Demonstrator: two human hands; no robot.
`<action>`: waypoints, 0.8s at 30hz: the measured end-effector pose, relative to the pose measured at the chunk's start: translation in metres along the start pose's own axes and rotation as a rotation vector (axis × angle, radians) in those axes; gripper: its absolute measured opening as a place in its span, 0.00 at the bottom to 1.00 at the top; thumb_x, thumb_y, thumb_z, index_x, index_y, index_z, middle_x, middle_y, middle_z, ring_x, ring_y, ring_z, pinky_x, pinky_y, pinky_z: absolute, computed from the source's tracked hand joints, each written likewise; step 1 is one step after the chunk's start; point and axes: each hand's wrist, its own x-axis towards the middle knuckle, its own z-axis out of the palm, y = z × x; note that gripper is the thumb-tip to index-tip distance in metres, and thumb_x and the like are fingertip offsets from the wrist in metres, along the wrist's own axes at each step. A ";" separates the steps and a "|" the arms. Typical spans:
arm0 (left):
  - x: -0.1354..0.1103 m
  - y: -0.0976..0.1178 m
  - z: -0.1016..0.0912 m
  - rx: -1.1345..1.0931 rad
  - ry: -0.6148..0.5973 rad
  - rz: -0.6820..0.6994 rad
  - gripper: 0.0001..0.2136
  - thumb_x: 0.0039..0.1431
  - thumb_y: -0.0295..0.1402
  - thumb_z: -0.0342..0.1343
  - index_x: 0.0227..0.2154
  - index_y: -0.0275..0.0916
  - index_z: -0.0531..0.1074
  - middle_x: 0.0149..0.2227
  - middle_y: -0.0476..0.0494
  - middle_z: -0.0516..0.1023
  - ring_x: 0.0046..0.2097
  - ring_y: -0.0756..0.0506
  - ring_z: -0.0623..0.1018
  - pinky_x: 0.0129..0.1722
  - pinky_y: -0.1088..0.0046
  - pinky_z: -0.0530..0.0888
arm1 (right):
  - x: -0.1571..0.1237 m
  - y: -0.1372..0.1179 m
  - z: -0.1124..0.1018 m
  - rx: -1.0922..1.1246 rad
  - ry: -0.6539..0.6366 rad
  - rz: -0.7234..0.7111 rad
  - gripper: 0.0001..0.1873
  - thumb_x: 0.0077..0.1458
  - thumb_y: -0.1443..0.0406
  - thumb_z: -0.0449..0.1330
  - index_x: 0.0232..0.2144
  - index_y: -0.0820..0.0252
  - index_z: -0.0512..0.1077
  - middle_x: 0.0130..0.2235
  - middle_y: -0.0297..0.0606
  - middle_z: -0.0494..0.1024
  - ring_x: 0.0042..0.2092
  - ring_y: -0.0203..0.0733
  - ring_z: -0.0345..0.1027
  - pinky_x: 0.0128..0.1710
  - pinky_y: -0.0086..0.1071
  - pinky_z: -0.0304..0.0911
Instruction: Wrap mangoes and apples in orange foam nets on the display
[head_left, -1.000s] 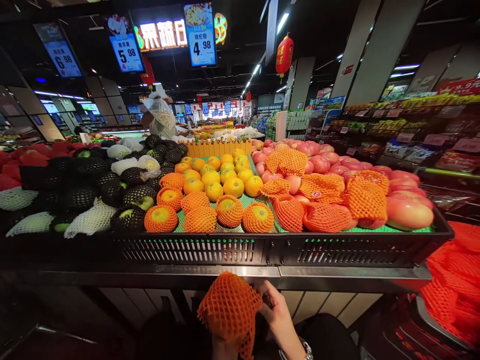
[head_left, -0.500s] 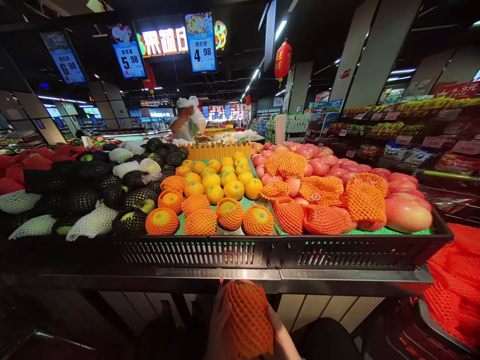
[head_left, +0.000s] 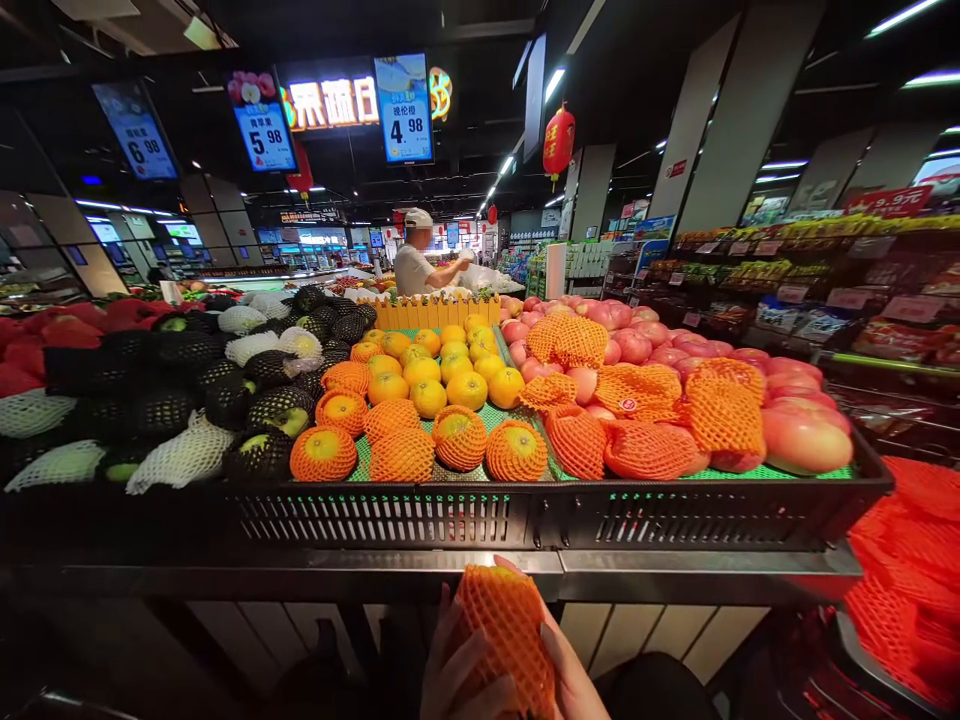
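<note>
Both your hands are wrapped round one netted fruit [head_left: 504,630], pinching it between them. Left hand [head_left: 454,655]: fingers curved over the mesh on the left side. Right hand [head_left: 574,670]: thumb flat along the right side, one fingertip showing at the top. So the fruit sits between your palms, topmost bit poking out above the grip, a yellowish patch showing at its upper end. Lower half runs to the frame bottom and it's dim there, so the fruit is probably an orange, and I can't tell how the fingers meet underneath.

You've got it just in front of the counter's steel front edge [head_left: 675,580], close to the seam in that edge and clear of the display.

Behind that edge, the black crate wall [head_left: 375,515]. Along its front, netted oranges [head_left: 322,453]; behind them, bare oranges [head_left: 466,390] up to a yellow fence strip [head_left: 435,313]. Toward the counter's right corner, pink apples [head_left: 806,440], some under orange net sleeves [head_left: 725,405]. Left part: dark-netted fruit [head_left: 281,410]. Past the right corner, lower down: red netting [head_left: 907,570]. Beyond the fence strip, a person in a cap [head_left: 416,265].
</note>
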 end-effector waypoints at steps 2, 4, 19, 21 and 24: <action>0.005 -0.004 -0.002 0.031 0.002 0.144 0.28 0.59 0.30 0.60 0.60 0.58 0.64 0.58 0.42 0.74 0.60 0.35 0.72 0.53 0.52 0.78 | 0.006 -0.009 -0.003 -0.005 0.045 0.001 0.34 0.56 0.48 0.59 0.62 0.45 0.59 0.55 0.43 0.74 0.50 0.51 0.74 0.48 0.45 0.70; 0.015 -0.003 -0.006 0.063 0.036 0.264 0.33 0.58 0.24 0.58 0.62 0.62 0.59 0.58 0.44 0.74 0.62 0.37 0.70 0.56 0.51 0.75 | 0.019 -0.030 -0.006 -0.151 0.153 -0.152 0.39 0.50 0.47 0.63 0.61 0.49 0.59 0.58 0.45 0.71 0.53 0.53 0.71 0.51 0.45 0.67; 0.046 0.022 -0.005 0.271 -0.114 0.226 0.17 0.60 0.24 0.52 0.50 0.44 0.70 0.43 0.46 0.82 0.50 0.48 0.80 0.50 0.73 0.77 | 0.235 -0.185 -0.012 -1.894 -0.349 -0.484 0.35 0.45 0.65 0.66 0.56 0.66 0.65 0.54 0.51 0.67 0.55 0.54 0.64 0.56 0.45 0.62; 0.048 0.020 -0.004 0.262 -0.152 0.222 0.17 0.59 0.23 0.52 0.50 0.45 0.70 0.41 0.47 0.82 0.48 0.48 0.80 0.49 0.73 0.78 | 0.244 -0.184 -0.013 -1.896 -0.407 -0.337 0.35 0.49 0.61 0.65 0.59 0.66 0.64 0.55 0.51 0.69 0.56 0.52 0.64 0.58 0.43 0.61; 0.048 0.013 -0.002 0.203 -0.225 0.196 0.21 0.58 0.22 0.52 0.53 0.47 0.68 0.41 0.48 0.82 0.46 0.48 0.81 0.47 0.73 0.79 | 0.253 -0.182 -0.011 -1.879 -0.392 -0.179 0.26 0.64 0.57 0.51 0.60 0.63 0.64 0.59 0.47 0.70 0.59 0.47 0.63 0.61 0.40 0.56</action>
